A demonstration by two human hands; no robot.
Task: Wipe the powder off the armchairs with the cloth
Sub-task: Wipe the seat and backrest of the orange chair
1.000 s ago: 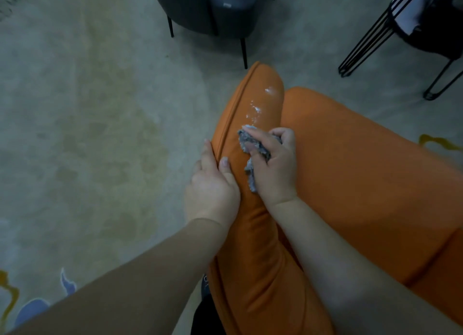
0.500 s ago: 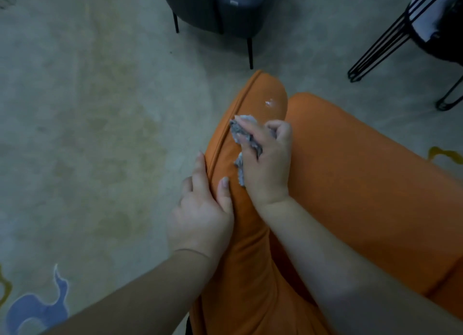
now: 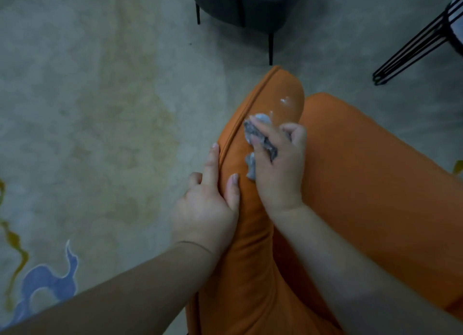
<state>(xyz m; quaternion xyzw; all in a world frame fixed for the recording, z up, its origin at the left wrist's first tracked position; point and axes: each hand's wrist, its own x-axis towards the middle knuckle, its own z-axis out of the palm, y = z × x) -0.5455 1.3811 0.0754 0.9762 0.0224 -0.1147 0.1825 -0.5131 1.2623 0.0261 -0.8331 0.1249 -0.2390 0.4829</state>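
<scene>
An orange armchair (image 3: pixel 363 184) fills the lower right, its padded left armrest (image 3: pixel 253 234) running up the middle of the view. My right hand (image 3: pixel 278 166) grips a crumpled grey cloth (image 3: pixel 263 139) and presses it onto the armrest. A small patch of white powder (image 3: pixel 285 101) lies just beyond the cloth near the armrest's far end. My left hand (image 3: pixel 208 204) rests on the armrest's outer edge, fingers straight along the side and thumb on top.
A dark grey armchair (image 3: pixel 240 6) on thin black legs stands at the top centre. A black wire-frame chair (image 3: pixel 413 51) is at the top right. Pale patterned carpet (image 3: pixel 100 109) covers the floor to the left.
My right hand has slid the cloth forward along the armrest toward its far end. Most of the powder streak is gone; a small patch is left. My left hand has stayed on the armrest's edge.
</scene>
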